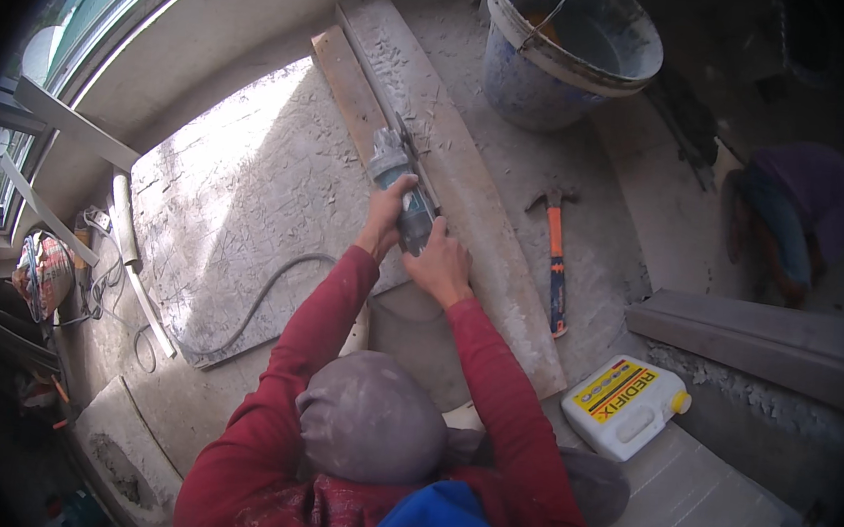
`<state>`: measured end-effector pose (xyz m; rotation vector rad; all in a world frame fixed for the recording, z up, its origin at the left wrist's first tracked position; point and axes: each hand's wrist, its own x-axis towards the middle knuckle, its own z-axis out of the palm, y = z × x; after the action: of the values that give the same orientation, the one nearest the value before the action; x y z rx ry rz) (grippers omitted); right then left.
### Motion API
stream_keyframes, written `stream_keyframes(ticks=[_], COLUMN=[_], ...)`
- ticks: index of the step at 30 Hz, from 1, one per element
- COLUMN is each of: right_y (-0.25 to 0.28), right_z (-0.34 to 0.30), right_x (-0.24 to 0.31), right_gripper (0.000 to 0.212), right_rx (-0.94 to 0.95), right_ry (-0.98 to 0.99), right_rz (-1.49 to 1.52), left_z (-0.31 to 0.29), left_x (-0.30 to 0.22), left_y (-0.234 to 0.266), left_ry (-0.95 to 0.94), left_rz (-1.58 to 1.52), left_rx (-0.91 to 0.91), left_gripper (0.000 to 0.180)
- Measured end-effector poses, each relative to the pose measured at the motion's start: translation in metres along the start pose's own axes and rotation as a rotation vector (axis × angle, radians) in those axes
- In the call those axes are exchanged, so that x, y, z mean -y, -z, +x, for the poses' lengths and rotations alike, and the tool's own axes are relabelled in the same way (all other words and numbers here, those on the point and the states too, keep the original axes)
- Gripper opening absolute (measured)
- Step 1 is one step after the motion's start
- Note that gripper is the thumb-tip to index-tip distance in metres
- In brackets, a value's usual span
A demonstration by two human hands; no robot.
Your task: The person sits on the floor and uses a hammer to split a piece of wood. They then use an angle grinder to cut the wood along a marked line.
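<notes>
An angle grinder [414,221] with a teal and grey body lies lengthwise between my hands. My left hand [384,218] is wrapped round its body from the left, just behind the head. My right hand [442,265] grips the rear end. The grinder's disc, seen nearly edge-on, stands along the edge of a long dusty plank [494,305], beside a narrower brown strip [345,86]; whether it touches the plank, I cannot tell. Chips and dust lie on the plank's far part. Under the strip, to the left, is a wide scratched slab [249,178], partly sunlit.
A claw hammer [556,250] with an orange and dark handle lies right of the plank. Nearer is a white jug [619,426] with a yellow cap. A dirty bucket [533,83] stands far off. A grey cable [261,295] crosses the slab. Another person [808,207] crouches at right.
</notes>
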<state>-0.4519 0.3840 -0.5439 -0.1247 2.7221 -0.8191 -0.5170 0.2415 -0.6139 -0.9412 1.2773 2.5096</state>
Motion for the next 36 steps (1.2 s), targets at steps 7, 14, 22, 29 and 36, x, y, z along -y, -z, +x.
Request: stream_keyframes(ticks=[7, 14, 22, 29, 36], right_y=[-0.003, 0.002, 0.004, 0.007, 0.004], right_z=[-0.007, -0.016, -0.022, -0.018, -0.013], right_x=[-0.007, -0.009, -0.010, -0.007, -0.006], right_gripper=[0.068, 0.068, 0.069, 0.066, 0.066], right_rx=[0.006, 0.026, 0.021, 0.059, 0.046], right_ry=[-0.011, -0.001, -0.002, -0.010, -0.005], right_rz=[0.028, 0.026, 0.045, 0.026, 0.023], left_z=[-0.009, -0.025, -0.027, -0.022, -0.015], left_x=[0.006, 0.008, 0.014, 0.015, 0.010], left_y=[-0.001, -0.007, -0.007, -0.004, -0.001], left_ry=[-0.032, -0.090, -0.064, -0.050, -0.024], left_rz=[0.017, 0.034, 0.008, 0.021, 0.042], left_rx=[-0.015, -0.014, -0.030, -0.006, -0.012], left_gripper=[0.032, 0.031, 0.028, 0.031, 0.033])
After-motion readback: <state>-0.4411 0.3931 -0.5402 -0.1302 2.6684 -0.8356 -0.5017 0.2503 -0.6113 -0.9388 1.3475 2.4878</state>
